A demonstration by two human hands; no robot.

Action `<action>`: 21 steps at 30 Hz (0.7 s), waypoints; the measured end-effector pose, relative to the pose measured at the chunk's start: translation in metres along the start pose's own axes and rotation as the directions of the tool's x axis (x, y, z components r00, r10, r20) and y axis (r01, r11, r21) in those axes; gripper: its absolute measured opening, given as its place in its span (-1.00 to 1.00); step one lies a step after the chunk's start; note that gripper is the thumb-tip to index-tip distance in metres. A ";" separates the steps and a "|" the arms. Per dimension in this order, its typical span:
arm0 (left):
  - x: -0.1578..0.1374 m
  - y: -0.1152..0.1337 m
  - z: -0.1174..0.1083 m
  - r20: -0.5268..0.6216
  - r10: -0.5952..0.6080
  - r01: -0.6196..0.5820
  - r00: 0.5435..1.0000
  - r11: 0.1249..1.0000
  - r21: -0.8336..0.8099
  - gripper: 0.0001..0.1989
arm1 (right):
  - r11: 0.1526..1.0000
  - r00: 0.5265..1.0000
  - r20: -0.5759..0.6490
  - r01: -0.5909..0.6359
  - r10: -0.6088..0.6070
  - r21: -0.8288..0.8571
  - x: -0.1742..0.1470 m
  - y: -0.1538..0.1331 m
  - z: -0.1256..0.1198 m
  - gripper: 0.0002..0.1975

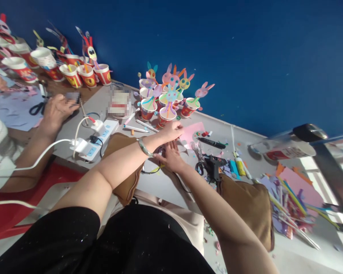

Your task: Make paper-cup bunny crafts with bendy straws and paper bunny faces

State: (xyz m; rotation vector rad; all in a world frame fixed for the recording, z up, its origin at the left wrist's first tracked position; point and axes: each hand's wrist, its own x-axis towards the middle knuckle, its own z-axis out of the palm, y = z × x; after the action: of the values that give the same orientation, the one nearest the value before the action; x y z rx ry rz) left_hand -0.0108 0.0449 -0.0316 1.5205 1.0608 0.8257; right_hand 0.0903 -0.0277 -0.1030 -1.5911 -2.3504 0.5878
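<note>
Just beside the pink paper [194, 132], the left hand [171, 131] curls near the flatter right hand [173, 155], but I cannot tell whether either grips anything.

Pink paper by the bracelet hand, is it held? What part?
Can't tell: the left hand and right hand are by the left side of the pink paper, but no clear grip shows.

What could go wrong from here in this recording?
The left hand is close to a red-and-white paper cup; a nudge might tip it. The pink paper sheet by that hand could crease. The right forearm passes near a black plastic glue gun, which might get bumped.
</note>
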 end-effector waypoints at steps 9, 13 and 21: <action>-0.004 -0.008 0.000 0.121 0.031 -0.057 0.992 0.975 0.215 -0.95 | 1.000 0.999 0.031 0.008 -0.009 0.006 -0.079 -0.010 0.001 0.14; -0.008 -0.010 0.002 0.154 -0.007 -0.044 0.988 0.944 0.326 -0.93 | 0.998 0.997 0.053 0.056 -0.058 0.022 -0.105 -0.019 0.004 0.23; -0.020 -0.015 0.003 0.351 -0.094 -0.096 0.932 0.868 0.488 -0.87 | 0.875 0.918 0.098 0.329 -0.385 0.354 -0.112 -0.018 -0.033 -0.09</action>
State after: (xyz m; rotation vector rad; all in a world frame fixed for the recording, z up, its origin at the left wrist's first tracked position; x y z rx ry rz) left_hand -0.0185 0.0264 -0.0466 2.0145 1.0337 0.2416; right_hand 0.1312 -0.1308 -0.0631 -0.9608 -2.4140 0.9955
